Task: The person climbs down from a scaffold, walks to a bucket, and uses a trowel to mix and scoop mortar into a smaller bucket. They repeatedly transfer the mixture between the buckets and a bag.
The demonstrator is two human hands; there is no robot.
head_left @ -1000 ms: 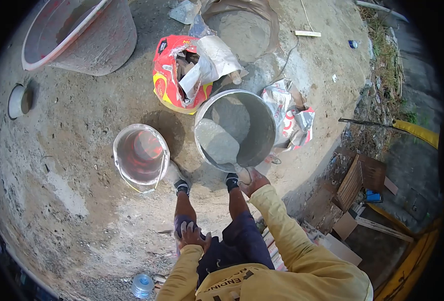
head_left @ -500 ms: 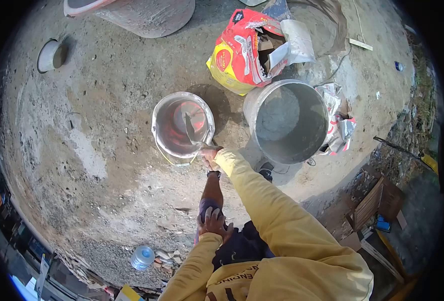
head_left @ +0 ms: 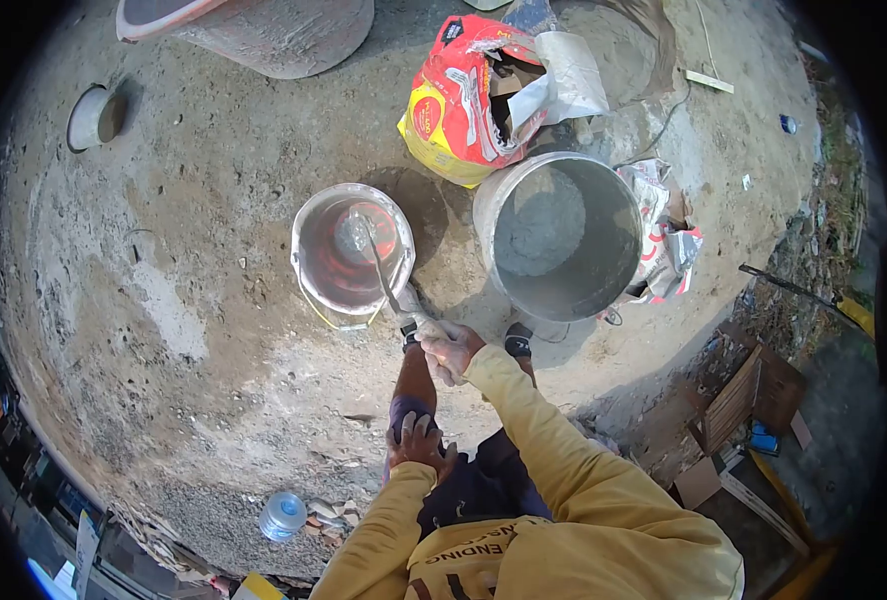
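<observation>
My right hand [head_left: 448,347] grips the handle of a trowel [head_left: 376,262], whose blade reaches down into a small red-lined bucket [head_left: 310,268] in front of my feet. A patch of grey mix lies at the bottom of that bucket. To its right stands a larger grey bucket [head_left: 618,240] with cement mortar inside. My left hand [head_left: 418,443] rests flat on my left knee and holds nothing. I wear yellow long sleeves.
A torn red and yellow cement bag [head_left: 463,100] lies behind the buckets. A big grey tub [head_left: 263,35] stands at the top left, a small white pot [head_left: 88,115] further left. A water bottle [head_left: 281,515] lies behind my feet. Scrap wood and debris [head_left: 753,400] crowd the right.
My right hand carried the loaded trowel from the large grey bucket over to the small bucket, tipped the mix in, and has since pulled back toward my feet. Left hand stayed on the knee.
</observation>
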